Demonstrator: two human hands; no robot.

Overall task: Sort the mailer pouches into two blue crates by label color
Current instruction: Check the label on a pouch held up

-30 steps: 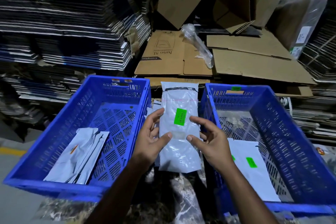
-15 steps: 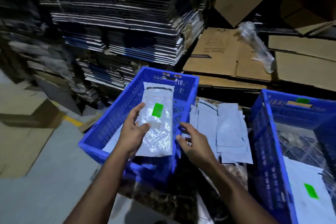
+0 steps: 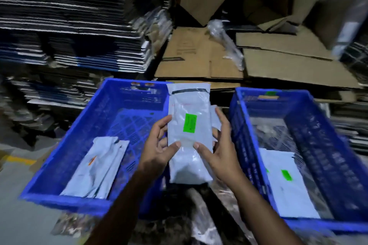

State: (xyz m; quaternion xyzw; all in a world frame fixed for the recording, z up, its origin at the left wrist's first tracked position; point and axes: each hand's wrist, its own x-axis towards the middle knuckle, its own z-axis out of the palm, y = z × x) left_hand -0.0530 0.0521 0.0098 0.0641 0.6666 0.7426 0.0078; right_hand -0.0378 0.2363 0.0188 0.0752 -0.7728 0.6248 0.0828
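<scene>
One pouch (image 3: pixel 189 135), two crates, perhaps five pouches.

Dim, motion-blurred wide-angle view, edges bowed; light perhaps from overhead.

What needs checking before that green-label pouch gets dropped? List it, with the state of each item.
1. Label colour readable: ok, green label faces up on the held pouch.
2. Grip: ok, left hand and right hand both hold it.
3. Matching crate: ok, right crate holds a green-labelled pouch.
4. Left crate: not ok for this one, orange mark.
5. Room in right crate: ok.
</scene>
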